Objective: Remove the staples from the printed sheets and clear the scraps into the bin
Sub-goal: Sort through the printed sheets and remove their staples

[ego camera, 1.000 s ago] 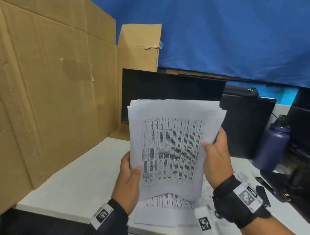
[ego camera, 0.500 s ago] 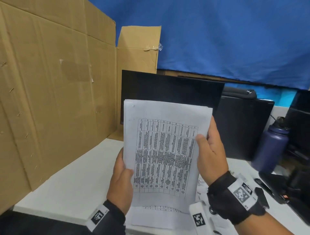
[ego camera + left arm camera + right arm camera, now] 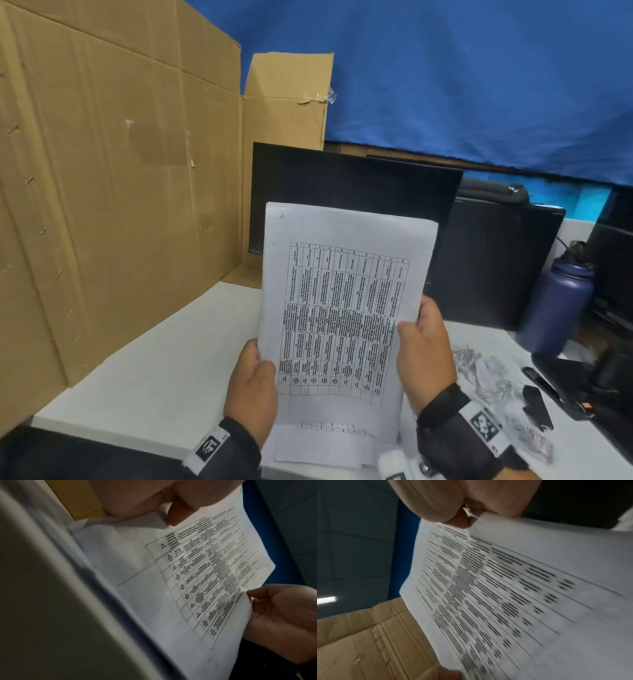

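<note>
I hold a stack of printed sheets point(image 3: 342, 308) upright above the white table point(image 3: 154, 359); the top page shows a table of text. My left hand point(image 3: 255, 380) grips the stack's lower left edge, thumb on the front. My right hand point(image 3: 423, 349) grips the right edge, thumb on the front. The left wrist view shows the same sheets point(image 3: 197, 574) with my left thumb point(image 3: 180, 513) pressed on them. In the right wrist view my right thumb point(image 3: 458, 520) pinches the page point(image 3: 522, 588). A small mark sits at the top left corner; I cannot tell if it is a staple.
More printed sheets point(image 3: 325, 445) lie on the table under my hands. Paper scraps point(image 3: 486, 380) lie to the right, near black tools point(image 3: 537, 401). A big cardboard sheet point(image 3: 113, 192) stands at left, a dark monitor point(image 3: 342, 185) behind, a purple bottle point(image 3: 561, 301) at right.
The fanned, uneven stack has been squared into a neat pile. It sits slightly lower and tilts a little to the right; both hands kept their grip on its sides.
</note>
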Tool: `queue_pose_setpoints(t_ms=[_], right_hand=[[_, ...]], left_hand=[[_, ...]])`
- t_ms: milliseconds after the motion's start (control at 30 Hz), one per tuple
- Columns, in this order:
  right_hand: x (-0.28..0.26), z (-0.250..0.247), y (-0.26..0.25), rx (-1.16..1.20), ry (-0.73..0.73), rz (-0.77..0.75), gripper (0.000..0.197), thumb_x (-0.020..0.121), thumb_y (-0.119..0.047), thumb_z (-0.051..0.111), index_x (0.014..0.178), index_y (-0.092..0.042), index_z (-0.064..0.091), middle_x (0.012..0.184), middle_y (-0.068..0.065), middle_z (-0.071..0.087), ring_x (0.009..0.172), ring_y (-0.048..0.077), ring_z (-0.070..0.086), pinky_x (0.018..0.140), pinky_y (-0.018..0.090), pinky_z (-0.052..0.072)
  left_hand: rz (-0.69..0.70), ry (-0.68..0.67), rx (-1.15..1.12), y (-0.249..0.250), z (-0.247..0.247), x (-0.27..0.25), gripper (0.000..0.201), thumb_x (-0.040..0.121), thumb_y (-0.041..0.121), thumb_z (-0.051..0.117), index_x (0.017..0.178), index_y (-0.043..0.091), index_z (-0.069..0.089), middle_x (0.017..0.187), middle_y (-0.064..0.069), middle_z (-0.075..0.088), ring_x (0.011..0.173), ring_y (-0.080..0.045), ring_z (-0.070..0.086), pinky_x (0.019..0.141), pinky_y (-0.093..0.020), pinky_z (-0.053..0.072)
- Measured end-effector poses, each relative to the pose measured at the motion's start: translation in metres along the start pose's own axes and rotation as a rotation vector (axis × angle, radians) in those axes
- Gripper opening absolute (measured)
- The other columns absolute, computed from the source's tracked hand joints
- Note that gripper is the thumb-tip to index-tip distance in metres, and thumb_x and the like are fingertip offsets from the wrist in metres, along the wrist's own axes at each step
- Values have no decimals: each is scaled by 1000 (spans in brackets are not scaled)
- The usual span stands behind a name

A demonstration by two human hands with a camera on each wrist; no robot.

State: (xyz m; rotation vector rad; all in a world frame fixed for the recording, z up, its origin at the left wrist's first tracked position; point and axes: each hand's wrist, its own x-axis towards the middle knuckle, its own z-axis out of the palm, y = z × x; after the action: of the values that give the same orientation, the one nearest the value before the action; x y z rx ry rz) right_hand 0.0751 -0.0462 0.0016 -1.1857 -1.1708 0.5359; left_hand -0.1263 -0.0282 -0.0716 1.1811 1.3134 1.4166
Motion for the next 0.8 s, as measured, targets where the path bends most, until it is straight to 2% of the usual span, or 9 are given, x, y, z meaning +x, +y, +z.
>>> queue_pose_setpoints(t_ms=[67,167,233,333,367,500,600,700,800], right_hand=[[-10,1,17,-27,-26,62,44,93,9,36,116,-23,55,110,-14,66,80,-15,62,59,4,47],[-17,1,40,-106,-84,128,47,90,13,33,112,-23,53,106,-12,65,73,-13,60,57,4,46],[-18,0,55,-158,-128,196,49,89,15,31,112,-22,55,105,-9,67,80,-7,63,60,7,48],[-18,-1,70,-230,-189,291,50,87,14,32,111,-22,56,107,-4,70,97,10,67,70,17,51],[-19,-2,72,-255,-208,316,49,88,13,32,111,-22,56,107,-4,70,98,11,66,70,18,51],[-19,-8,67,-300,-238,310,46,89,12,36,113,-23,52,105,-6,68,97,11,65,69,17,50],[-20,-13,67,-307,-256,258,44,90,11,41,116,-24,44,95,-10,61,82,7,61,61,12,47],[-22,-14,77,-326,-277,251,53,88,11,46,125,-26,40,109,-14,62,101,7,63,77,13,48],[-24,-13,89,-354,-325,303,52,85,7,48,122,-29,43,114,-15,63,104,5,62,79,14,48]], left_hand=[[-3,-8,38,-5,0,0,36,90,0,36,92,22,65,87,-1,74,89,-34,68,83,-54,56],[-44,-17,69,-12,-2,5,41,90,0,36,93,24,69,87,4,77,88,-27,71,83,-49,59],[-63,-25,79,-14,-3,7,45,89,0,37,93,28,71,89,7,78,89,-23,73,83,-47,60],[-62,-36,101,-15,-3,5,49,89,-1,36,95,33,71,93,7,78,90,-22,73,83,-48,61],[-58,-35,106,-15,-4,4,49,89,-1,36,96,33,70,93,7,78,90,-22,73,83,-48,61],[-9,-29,116,-11,-2,0,48,93,-5,36,101,31,67,93,12,76,92,-15,71,80,-36,59],[9,-32,90,-6,-2,-1,47,95,-4,36,106,29,67,99,8,76,95,-12,70,84,-36,59],[-39,-26,62,-9,0,-2,46,93,-3,38,106,30,68,100,6,77,95,-15,71,85,-39,59],[-92,-47,34,-14,0,-2,41,90,-2,46,107,27,70,98,4,79,94,-21,74,87,-46,61]])
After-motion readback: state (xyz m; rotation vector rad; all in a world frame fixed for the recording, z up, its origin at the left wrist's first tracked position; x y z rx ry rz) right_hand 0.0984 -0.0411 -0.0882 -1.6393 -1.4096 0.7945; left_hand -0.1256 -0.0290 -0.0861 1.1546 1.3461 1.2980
